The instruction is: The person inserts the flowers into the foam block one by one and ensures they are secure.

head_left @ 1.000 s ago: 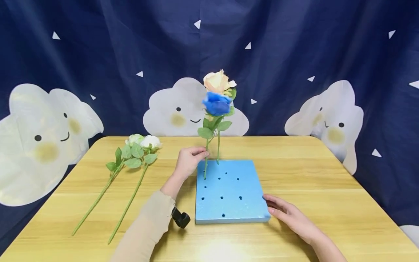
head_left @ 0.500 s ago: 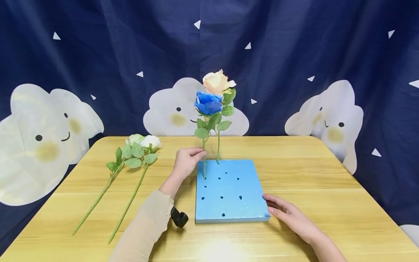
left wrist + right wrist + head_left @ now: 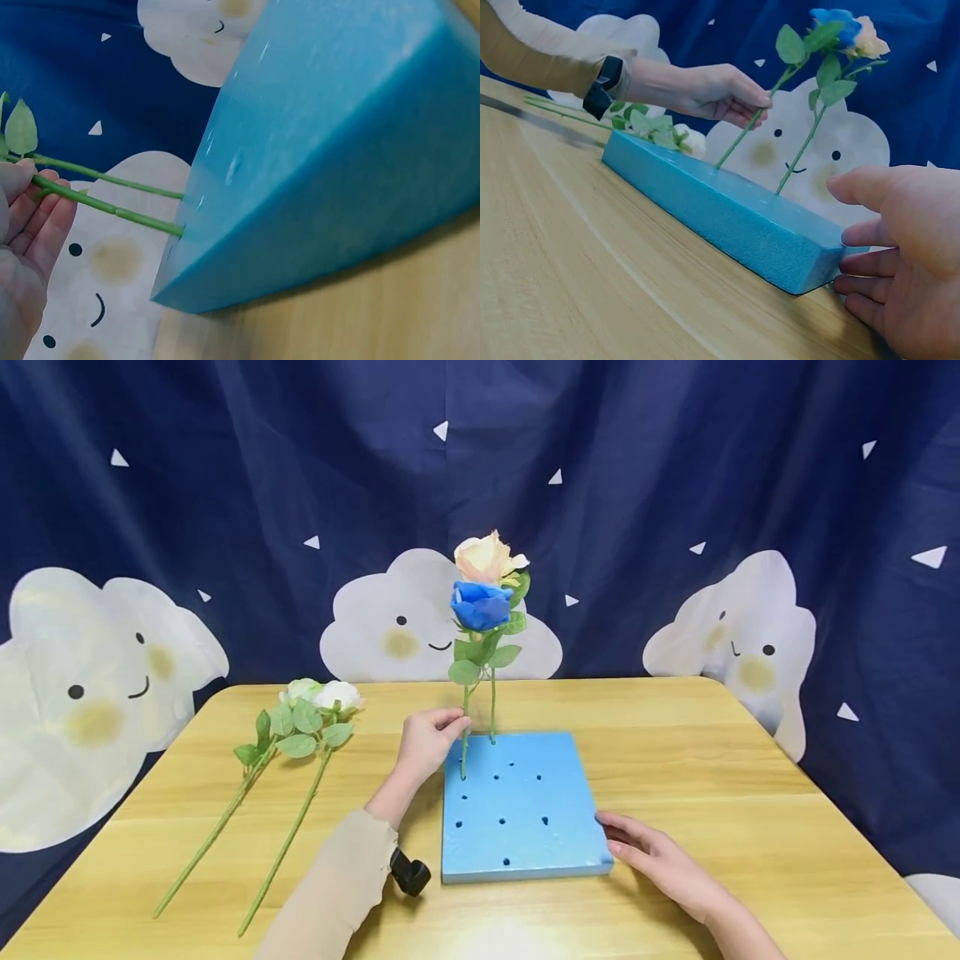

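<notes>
In the head view my left hand (image 3: 429,745) pinches the green stem of a blue rose (image 3: 482,606) between thumb and fingers. The stem's lower end stands in a hole near the left edge of a blue foam block (image 3: 525,843). Just behind it a cream rose (image 3: 486,558) stands upright in the block, partly hidden by the blue flower. My right hand (image 3: 663,862) lies at the block's right side. In the right wrist view its extended fingers (image 3: 870,262) touch the block's end face, with the thumb held apart.
Two white flowers, one a white rose (image 3: 339,696) and one greenish white (image 3: 302,690), lie on the wooden table (image 3: 697,760) to the left. Several holes dot the block's top. A dark blue curtain (image 3: 600,435) with clouds hangs behind the table.
The blue rose's head has swung left, then slightly back right, while its stem stays in the same hole. My right hand keeps its place at the block. The head view has shifted slightly.
</notes>
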A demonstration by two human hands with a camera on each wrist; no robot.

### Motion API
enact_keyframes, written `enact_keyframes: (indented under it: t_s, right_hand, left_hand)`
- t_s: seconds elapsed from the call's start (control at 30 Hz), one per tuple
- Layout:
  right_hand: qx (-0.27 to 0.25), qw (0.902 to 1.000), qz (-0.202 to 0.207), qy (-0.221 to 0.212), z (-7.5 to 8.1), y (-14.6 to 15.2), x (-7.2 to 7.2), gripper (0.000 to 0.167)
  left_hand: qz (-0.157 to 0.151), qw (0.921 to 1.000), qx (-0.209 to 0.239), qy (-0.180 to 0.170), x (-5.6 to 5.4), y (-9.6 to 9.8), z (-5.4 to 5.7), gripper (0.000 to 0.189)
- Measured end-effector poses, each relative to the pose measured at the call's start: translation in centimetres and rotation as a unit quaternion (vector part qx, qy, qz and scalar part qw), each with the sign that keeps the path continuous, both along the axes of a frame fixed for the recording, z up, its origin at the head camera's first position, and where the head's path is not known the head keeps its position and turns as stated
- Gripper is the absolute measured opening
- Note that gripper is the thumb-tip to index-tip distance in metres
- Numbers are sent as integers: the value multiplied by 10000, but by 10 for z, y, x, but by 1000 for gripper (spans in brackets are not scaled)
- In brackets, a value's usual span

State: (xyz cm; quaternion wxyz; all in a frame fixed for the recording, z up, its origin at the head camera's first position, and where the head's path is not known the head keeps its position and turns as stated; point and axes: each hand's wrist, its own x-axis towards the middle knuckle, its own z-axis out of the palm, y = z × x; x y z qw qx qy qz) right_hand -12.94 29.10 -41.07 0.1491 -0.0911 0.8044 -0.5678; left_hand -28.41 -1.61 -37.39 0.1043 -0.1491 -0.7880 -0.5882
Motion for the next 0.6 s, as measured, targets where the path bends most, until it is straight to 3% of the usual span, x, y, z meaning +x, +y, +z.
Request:
enact_keyframes:
  t_s: [0.33, 0.6]
  right_hand:
    - [93, 9999, -30, 63, 1, -1, 1, 51]
    - [140, 9998, -66, 100, -1, -1, 1, 50]
  left_hand:
    - [-352, 9987, 262, -246, -1, -7, 1, 17]
    - [-346, 9988, 148, -307, 1, -11, -6, 22]
